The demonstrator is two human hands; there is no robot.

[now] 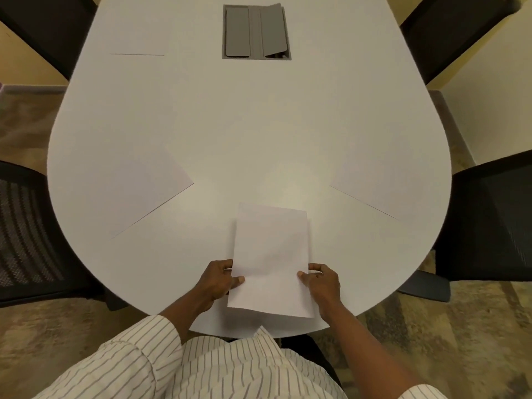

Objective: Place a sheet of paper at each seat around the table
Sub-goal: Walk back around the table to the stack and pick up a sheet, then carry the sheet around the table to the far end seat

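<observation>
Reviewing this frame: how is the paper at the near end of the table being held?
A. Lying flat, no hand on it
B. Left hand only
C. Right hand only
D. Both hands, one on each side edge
D: the left hand grips the left edge of the paper and the right hand grips its right edge, above the table.

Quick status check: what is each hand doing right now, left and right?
Left hand: closed on the left edge of the paper stack, thumb on top.
Right hand: closed on the stack's right edge, thumb on top.
</observation>
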